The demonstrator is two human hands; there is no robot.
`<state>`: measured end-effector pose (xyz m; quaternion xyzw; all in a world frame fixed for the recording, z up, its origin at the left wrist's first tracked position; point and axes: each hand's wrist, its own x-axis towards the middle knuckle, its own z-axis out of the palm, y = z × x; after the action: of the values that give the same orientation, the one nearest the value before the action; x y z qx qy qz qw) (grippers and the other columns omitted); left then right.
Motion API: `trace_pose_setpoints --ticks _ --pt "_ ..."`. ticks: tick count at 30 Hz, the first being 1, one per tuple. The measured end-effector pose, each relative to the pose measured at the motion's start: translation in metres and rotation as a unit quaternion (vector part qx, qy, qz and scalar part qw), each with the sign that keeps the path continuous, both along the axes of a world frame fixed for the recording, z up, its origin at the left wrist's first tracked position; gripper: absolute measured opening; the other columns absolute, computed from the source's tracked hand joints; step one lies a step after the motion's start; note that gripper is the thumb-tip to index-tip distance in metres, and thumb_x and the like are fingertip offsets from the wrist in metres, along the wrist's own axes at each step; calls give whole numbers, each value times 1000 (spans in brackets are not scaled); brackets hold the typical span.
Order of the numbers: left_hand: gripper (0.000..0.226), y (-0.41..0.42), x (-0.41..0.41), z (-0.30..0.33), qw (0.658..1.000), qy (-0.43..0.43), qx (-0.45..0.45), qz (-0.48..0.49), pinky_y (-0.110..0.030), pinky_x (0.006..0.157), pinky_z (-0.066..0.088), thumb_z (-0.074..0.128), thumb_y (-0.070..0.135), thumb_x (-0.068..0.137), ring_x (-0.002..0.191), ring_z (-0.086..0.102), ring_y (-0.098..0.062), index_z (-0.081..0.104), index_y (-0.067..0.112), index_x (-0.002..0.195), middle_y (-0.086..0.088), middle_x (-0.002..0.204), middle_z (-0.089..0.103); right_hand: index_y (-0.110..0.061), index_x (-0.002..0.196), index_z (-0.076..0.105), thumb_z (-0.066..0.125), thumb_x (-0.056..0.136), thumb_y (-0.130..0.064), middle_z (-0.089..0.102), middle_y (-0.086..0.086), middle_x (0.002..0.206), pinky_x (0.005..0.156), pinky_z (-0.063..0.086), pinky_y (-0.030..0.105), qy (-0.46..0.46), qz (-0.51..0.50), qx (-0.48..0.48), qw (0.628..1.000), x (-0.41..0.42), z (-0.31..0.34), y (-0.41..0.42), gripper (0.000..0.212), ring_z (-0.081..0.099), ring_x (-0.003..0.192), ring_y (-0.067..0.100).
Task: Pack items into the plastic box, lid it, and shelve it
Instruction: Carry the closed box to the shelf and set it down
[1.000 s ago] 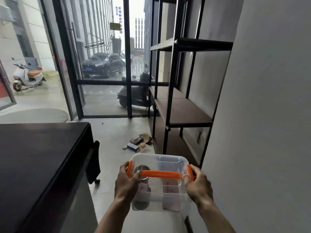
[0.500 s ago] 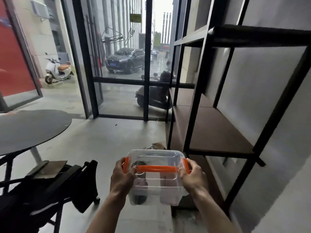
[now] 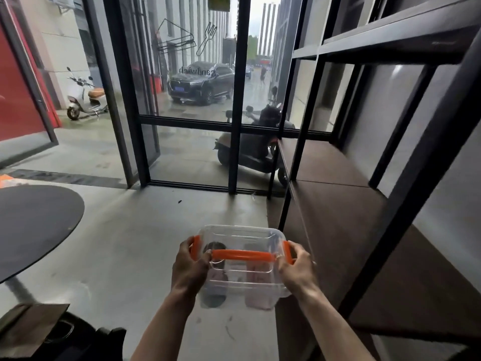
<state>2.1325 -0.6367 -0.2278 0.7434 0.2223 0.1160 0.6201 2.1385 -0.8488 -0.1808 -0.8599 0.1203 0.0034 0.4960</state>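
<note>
Both hands, left [image 3: 189, 267] and right [image 3: 298, 269], have their grip closed on the ends of the lidded clear plastic box with orange handle [image 3: 242, 267], held in the air beside the dark brown shelf [image 3: 338, 212].

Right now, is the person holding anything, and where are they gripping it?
Yes: a clear plastic box with its lid on, carried in the air. The left hand and right hand grip its two short ends at the orange latches.
</note>
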Motion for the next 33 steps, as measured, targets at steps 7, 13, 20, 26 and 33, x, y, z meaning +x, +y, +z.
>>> trace_pose_setpoints --ticks 7,13,20,26,33 --pt "62 5 185 -13 1000 5 0 -17 -50 99 50 69 30 89 113 56 -30 41 17 143 -11 132 56 -16 144 51 65 95 -27 70 11 122 86 52 31 -18 -12 23 999 177 -20 2 53 61 93 19" --pt "58 -22 352 -2 999 20 3 -49 -47 94 53 69 32 88 106 58 -27 43 14 136 -10 124 57 -21 140 54 67 91 -31 71 8 114 91 58 43 -13 -52 53 997 342 -32 -26 51 68 100 27" --pt "53 -103 510 7 986 17 15 -165 -47 96 53 71 29 88 106 59 -25 46 18 133 -6 121 58 -13 144 47 64 96 -15 62 13 131 100 52 46 -22 -161 90 983 457 -34 -105 51 61 117 31" --pt "53 -230 597 -10 940 19 37 -338 -39 94 51 74 24 86 108 59 -22 48 16 132 -3 118 60 -8 139 52 69 92 -15 63 18 131 98 52 42 -21 -334 78 939 474 -59 -205 50 63 116 33" --pt "53 -383 626 -45 824 26 81 -560 -26 67 56 74 50 69 88 71 -11 61 22 112 2 101 74 -25 144 43 58 95 -48 65 5 124 84 57 40 73 -506 -53 858 422 -66 -286 56 67 104 22"
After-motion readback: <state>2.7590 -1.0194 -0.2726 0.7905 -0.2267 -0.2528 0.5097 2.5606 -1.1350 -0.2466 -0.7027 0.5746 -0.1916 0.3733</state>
